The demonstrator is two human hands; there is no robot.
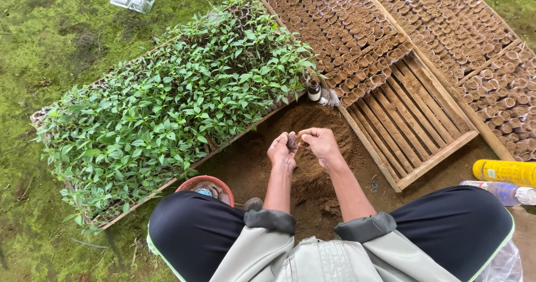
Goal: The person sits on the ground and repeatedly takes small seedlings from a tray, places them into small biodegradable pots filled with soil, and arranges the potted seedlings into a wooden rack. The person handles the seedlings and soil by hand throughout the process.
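My left hand [282, 151] cups a small dark pot of soil [291, 142] above a heap of brown soil [312, 165] on the ground. My right hand [319, 143] is beside it, its fingertips pinched at the pot's rim. Both hands meet just in front of a wooden slatted tray [413, 123] that is partly filled with several rows of small soil pots [368, 64]. To the left lies a long tray of green seedlings [167, 103].
A second wooden tray of soil pots [463, 31] lies at the top right. A small dark bottle [314, 90] stands by the soil heap. A red basket [205, 186] sits by my left knee. A yellow can [504, 171], a clear bottle [505, 193] and a clear plastic box [132, 0] lie about.
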